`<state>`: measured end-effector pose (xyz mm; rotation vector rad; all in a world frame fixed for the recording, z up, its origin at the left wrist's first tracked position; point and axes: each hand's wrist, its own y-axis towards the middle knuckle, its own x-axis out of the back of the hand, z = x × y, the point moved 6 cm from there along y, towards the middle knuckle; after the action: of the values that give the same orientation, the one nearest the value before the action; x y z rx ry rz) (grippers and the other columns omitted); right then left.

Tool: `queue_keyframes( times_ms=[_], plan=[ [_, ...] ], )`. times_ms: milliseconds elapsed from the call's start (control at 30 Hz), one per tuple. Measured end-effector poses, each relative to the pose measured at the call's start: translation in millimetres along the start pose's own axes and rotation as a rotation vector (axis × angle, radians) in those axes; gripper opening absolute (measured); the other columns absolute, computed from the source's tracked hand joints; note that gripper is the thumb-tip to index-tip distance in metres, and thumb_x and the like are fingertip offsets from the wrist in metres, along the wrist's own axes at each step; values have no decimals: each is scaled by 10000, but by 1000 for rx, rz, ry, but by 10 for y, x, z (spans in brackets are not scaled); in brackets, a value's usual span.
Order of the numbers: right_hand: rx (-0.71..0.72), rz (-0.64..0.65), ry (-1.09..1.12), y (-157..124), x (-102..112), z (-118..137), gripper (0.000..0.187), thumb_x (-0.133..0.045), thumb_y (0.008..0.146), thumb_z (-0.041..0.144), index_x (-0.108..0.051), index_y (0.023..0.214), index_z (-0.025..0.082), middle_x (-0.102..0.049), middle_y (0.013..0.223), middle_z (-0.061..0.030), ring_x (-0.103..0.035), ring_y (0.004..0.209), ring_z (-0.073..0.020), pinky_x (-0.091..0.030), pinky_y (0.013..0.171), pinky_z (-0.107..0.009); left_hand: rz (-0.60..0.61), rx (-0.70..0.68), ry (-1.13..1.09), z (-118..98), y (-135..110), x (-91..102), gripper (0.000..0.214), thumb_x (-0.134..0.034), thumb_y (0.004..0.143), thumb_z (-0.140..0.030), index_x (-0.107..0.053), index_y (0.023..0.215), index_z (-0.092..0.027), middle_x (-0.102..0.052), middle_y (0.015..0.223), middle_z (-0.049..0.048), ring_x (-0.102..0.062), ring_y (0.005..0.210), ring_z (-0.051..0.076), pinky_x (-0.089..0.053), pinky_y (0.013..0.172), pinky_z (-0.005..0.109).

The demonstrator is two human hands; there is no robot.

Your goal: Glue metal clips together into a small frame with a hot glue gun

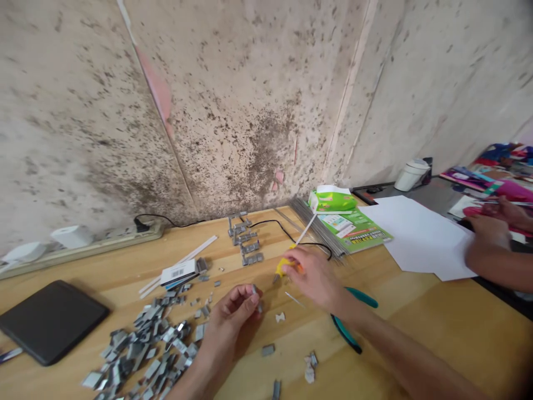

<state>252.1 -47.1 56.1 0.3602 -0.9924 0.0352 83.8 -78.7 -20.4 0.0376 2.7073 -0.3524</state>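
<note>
In left and right hands (232,309) (311,274), grey piece (254,289), glue gun (282,267)

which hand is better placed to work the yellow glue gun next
Probably the right hand: it grips the yellow glue gun, nozzle pointing down, while the left hand is occupied pinching a small grey piece.

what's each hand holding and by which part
Left hand pinches a grey piece near its middle; right hand grips a yellow glue gun, exact spot hidden.
</note>
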Motion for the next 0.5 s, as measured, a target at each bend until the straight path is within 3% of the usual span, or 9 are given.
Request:
queue_keyframes(
  times_ms=[100,167,300,500],
  plan=[
    [-68,42,-386,84,33,-261,297,-544,819,346,-619,1006,128,-635,997,-136,-568,947,-269,-404,817,-376,53,-38,98,48,59,19,299,-795,576,-358,-640,712,-141,-589,626,2,-494,528,84,-377,501,184],
    [-89,101,-522,100,-31,-406,347,-581,783,400,-631,972,113,-635,973,-158,-570,937,-303,-400,799,-406,82,-55,152,68,82,27,310,-793,578,-372,-643,715,-138,-574,578,-2,-474,512,86,-350,485,184],
    [-82,141,-529,100,-155,-534,348,-597,757,443,-644,927,142,-642,954,-139,-588,904,-275,-412,778,-367,94,-67,165,26,57,6,291,-765,622,-378,-639,718,-134,-572,555,4,-464,507,90,-338,493,190],
    [-105,53,-370,158,-213,-599,301,-642,702,387,-653,892,155,-648,914,-120,-598,889,-246,-420,775,-315,74,-32,104,46,58,15,314,-770,606,-396,-641,719,-132,-591,604,28,-477,523,102,-376,508,206]
  ],
)
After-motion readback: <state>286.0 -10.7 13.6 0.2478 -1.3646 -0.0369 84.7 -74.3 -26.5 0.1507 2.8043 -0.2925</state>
